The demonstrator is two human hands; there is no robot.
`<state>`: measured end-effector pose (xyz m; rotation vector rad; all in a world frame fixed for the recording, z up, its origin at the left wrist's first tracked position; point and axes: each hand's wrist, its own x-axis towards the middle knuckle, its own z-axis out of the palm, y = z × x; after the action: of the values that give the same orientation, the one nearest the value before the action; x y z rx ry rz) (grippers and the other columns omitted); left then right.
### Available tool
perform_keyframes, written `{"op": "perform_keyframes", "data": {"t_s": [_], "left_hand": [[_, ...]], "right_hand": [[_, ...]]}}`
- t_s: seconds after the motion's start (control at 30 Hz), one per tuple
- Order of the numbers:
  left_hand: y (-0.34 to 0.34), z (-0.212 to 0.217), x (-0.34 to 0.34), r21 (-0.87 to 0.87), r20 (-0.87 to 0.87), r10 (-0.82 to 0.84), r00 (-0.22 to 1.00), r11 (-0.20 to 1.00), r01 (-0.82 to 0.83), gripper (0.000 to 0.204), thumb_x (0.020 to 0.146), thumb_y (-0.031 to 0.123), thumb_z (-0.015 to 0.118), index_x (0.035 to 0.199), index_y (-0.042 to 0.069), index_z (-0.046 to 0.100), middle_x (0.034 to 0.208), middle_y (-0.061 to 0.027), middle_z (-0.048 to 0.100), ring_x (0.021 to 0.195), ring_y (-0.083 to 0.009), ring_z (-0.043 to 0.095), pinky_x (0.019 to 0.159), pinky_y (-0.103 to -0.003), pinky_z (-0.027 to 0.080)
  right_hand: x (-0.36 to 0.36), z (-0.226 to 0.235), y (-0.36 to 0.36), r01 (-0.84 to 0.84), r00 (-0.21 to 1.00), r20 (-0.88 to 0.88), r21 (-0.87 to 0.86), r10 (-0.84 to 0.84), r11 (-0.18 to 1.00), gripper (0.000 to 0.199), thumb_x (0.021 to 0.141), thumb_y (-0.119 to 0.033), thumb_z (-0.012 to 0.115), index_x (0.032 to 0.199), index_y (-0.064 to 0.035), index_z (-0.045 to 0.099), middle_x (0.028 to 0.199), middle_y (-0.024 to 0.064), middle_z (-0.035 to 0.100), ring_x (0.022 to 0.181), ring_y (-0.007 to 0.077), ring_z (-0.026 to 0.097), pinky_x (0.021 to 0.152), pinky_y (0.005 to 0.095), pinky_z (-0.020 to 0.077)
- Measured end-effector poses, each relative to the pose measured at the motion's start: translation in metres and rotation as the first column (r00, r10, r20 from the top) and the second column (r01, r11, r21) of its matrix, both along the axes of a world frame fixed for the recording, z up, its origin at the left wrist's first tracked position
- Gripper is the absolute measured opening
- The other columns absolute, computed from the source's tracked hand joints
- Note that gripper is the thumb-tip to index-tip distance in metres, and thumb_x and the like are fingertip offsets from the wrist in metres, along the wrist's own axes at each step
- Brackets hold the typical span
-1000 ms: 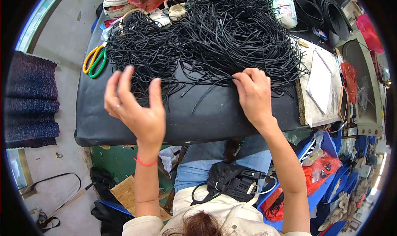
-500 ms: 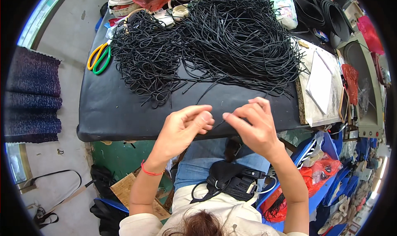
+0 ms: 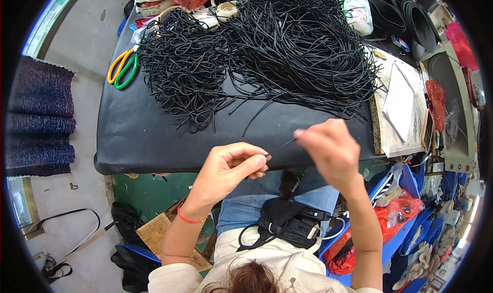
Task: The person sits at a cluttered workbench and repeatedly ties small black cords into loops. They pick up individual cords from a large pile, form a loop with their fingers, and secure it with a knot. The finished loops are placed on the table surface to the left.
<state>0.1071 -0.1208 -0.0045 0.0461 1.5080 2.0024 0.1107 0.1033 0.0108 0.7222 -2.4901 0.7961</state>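
A: Both hands have drawn apart since 0.5 s ago; left hand (image 3: 226, 171) pinches one end of a thin black cord (image 3: 281, 146), right hand (image 3: 328, 150) closed on the other, just above the table's (image 3: 154, 139) near edge.

B: Handling? Prob. light, limp, rubbery; grip near the ends. Scissors (image 3: 122, 68) w/ yellow-green handles at left; tangled cord heap (image 3: 267, 52) behind.

Both hands have left the cord heap and drawn back to the frame's lower centre. The left hand (image 3: 228, 172) and right hand (image 3: 331, 149) now pinch a short black cord (image 3: 282, 145) between them.
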Motion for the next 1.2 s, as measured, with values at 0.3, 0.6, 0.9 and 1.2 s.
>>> {"op": "perform_keyframes", "data": {"t_s": [0.3, 0.6, 0.9, 1.2], "left_hand": [[0.034, -0.008, 0.002, 0.234, 0.207, 0.293, 0.933, 0.912, -0.338, 0.019, 0.088, 0.012, 0.056, 0.102, -0.001, 0.061, 0.087, -0.0083, 0.064, 0.076, -0.0139, 0.063, 0.060, -0.023, 0.056], [0.034, -0.016, 0.003, 0.485, 0.379, 0.341, 0.860, 0.718, -0.499, 0.011, 0.091, 0.010, 0.051, 0.095, 0.004, 0.058, 0.094, -0.0059, 0.061, 0.082, -0.0117, 0.058, 0.086, -0.035, 0.047], [0.023, -0.015, 0.002, 0.229, 0.161, 0.053, 0.985, 0.969, -0.090, 0.019, 0.088, 0.013, 0.059, 0.100, -0.001, 0.062, 0.083, -0.0049, 0.063, 0.076, -0.0087, 0.057, 0.075, -0.024, 0.047], [0.022, -0.002, -0.003, -0.311, -0.376, 0.010, 0.926, 0.941, -0.136, 0.012, 0.085, 0.006, 0.057, 0.090, -0.003, 0.062, 0.082, -0.0080, 0.063, 0.074, -0.0125, 0.060, 0.067, -0.026, 0.049]], "right_hand": [[0.014, 0.000, -0.053, 0.208, 0.963, 0.220, -0.237, -0.156, 0.949, 0.021, 0.072, 0.004, 0.064, 0.092, -0.0012, 0.061, 0.080, 0.0100, 0.058, 0.074, 0.0250, 0.057, 0.063, 0.0333, 0.0477], [0.018, -0.001, -0.035, 0.172, 0.956, 0.268, -0.195, -0.116, 0.966, 0.023, 0.072, 0.003, 0.065, 0.094, -0.0041, 0.063, 0.077, 0.0090, 0.058, 0.070, 0.0232, 0.058, 0.060, 0.0325, 0.0479], [0.013, 0.002, -0.030, 0.053, 0.998, 0.044, -0.036, -0.052, 0.998, 0.023, 0.066, 0.003, 0.064, 0.088, -0.0009, 0.061, 0.077, 0.0071, 0.055, 0.066, 0.0214, 0.055, 0.055, 0.0304, 0.0465], [0.021, 0.028, -0.017, -0.030, 0.994, 0.107, 0.155, 0.013, 0.987, 0.024, 0.066, -0.002, 0.061, 0.090, -0.0022, 0.061, 0.076, 0.0067, 0.054, 0.067, 0.0220, 0.053, 0.060, 0.0322, 0.0426]]}}
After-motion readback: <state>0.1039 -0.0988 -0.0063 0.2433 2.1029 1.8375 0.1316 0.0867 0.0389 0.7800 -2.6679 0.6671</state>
